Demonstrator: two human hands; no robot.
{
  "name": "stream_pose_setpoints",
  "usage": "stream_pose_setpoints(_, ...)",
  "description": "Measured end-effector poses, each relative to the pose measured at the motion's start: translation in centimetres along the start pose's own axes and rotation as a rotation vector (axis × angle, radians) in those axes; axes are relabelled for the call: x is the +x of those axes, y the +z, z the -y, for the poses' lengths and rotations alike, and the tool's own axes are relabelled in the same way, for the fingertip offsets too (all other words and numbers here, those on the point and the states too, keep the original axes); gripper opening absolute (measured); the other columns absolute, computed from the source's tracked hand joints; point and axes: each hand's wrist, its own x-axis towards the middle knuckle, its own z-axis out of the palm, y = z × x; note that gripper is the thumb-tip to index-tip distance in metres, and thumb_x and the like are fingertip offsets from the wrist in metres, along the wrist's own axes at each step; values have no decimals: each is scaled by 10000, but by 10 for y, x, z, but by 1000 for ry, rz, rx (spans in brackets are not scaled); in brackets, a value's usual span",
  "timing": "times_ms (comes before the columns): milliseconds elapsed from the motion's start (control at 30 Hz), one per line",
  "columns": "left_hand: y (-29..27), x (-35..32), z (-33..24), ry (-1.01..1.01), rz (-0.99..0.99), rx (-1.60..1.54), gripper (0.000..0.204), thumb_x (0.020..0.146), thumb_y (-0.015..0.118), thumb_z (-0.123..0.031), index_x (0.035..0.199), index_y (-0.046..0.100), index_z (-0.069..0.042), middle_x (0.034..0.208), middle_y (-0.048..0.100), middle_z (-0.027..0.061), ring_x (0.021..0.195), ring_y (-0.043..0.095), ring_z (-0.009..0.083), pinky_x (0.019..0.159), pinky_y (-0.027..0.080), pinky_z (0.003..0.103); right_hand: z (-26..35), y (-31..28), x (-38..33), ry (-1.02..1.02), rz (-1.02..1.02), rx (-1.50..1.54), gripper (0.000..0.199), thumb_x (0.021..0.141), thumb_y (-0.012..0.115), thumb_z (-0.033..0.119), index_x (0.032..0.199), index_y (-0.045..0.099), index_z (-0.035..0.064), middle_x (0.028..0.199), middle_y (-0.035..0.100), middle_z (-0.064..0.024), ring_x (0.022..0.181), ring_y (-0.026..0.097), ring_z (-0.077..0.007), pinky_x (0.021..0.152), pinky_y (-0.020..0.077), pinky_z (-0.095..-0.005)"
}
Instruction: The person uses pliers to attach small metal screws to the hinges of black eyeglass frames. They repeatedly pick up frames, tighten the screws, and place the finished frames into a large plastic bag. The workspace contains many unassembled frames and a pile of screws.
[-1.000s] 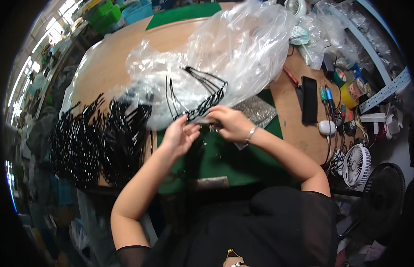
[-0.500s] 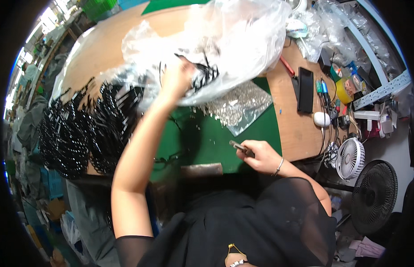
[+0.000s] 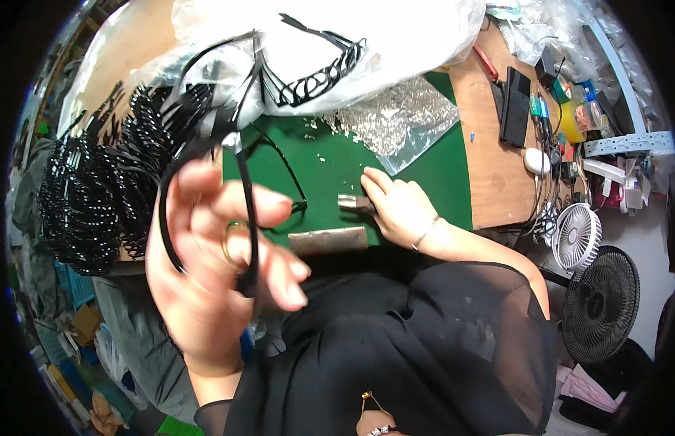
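Nearest, over the worktop's near-left corner, the left hand (image 3: 206,247) is raised with its fingers curled around a looped black frame (image 3: 249,196), held well above the surface. At the near edge of the green mat (image 3: 337,152), the right hand (image 3: 403,207) is closed on a plier-like tool (image 3: 358,203), its metal end pointing left and apart from the frame. The work looks partway along, to judge by how things lie: one piece is up in the left hand, and the tool is gripped but not on it. A flat metal strip (image 3: 328,240) lies along the mat's near edge, and a thin black piece (image 3: 285,163) rests beyond it. Dense glossy black bunches (image 3: 76,203) cover the worktop's left edge; whether they are finished or waiting, I cannot tell. Toward the mat's far edge, a clear bag (image 3: 403,120) bears many small pale bits, some loose beside it, so supplies seem plentiful. Farther off, more black pieces (image 3: 315,80) lie on the plastic sheeting (image 3: 417,43), apparently set aside. As for what is unclear, the left hand and frame are blurred, so the exact finger contact is lost; the tool's handles vanish inside the right hand; the frame's upper strands blend with the bunches behind; and the sheeting, glaring white, is cut off at the top.
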Motion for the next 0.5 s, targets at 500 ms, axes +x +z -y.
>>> stream_pose_setpoints(500,-22,-37,76,112,-7,255,993,644,619,131,1352,-49,-62,1086,472,191,702,515,104,678,446,209,-24,7,29,251,-12,326,163,695,587,127,803,522,24,766,534,-161,731,545,-325,647,437,-403)
